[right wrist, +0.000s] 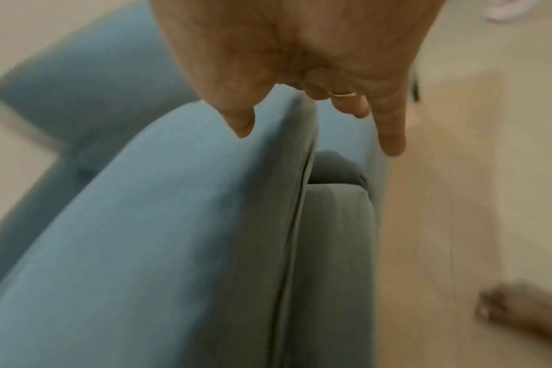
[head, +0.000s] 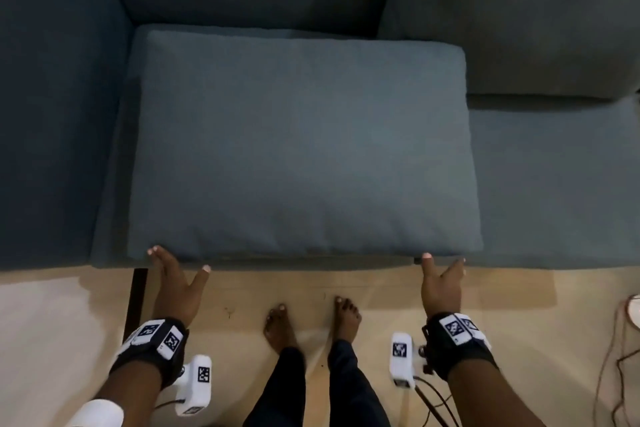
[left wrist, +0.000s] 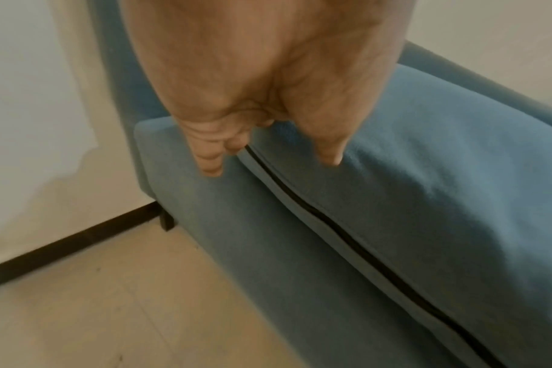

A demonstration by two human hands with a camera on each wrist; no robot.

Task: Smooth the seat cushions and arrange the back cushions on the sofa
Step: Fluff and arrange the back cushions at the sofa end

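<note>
A blue sofa [head: 52, 114] stands on a pale tiled floor [head: 52, 322], against a light wall with a dark skirting. On its seat lies a loose blue cushion [head: 298, 146], flat, its zipped front edge level with the seat's front. The left hand [head: 175, 282] holds the cushion's near left corner, thumb on top, fingers going under the edge. The right hand [head: 441, 282] holds the near right corner likewise, thumb on top, a ring on one finger. Another back cushion [head: 540, 17] leans upright at the right. Bare feet [head: 311, 322] stand between the arms
</note>
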